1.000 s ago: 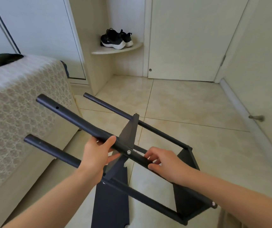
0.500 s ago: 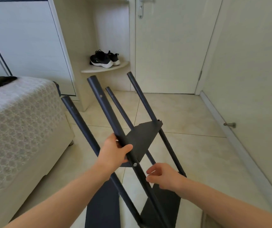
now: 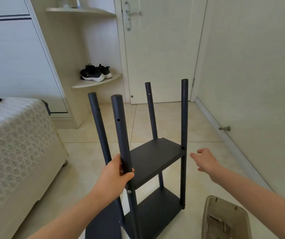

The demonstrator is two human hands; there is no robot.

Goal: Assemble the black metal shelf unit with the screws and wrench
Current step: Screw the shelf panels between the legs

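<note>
The black metal shelf unit (image 3: 155, 157) stands upright on the tiled floor, with two black shelf boards fixed between several round posts. My left hand (image 3: 115, 175) grips the near left post (image 3: 121, 133) just above a silver screw (image 3: 129, 191). My right hand (image 3: 205, 160) hovers to the right of the near right post (image 3: 184, 118), fingers loosely spread, touching nothing. A loose black board (image 3: 103, 221) lies on the floor at the unit's foot. No wrench shows.
A bed with a patterned cover (image 3: 12, 144) is close on the left. A beige tray-like object (image 3: 226, 219) lies on the floor at lower right. Black shoes (image 3: 95, 73) sit on a corner shelf. A closed door (image 3: 160, 49) and a wall door stop (image 3: 225, 128) lie ahead.
The shelf unit swung from lying tilted to standing upright. My right hand let go of the post and moved off to the right. My left hand kept its hold on the post.
</note>
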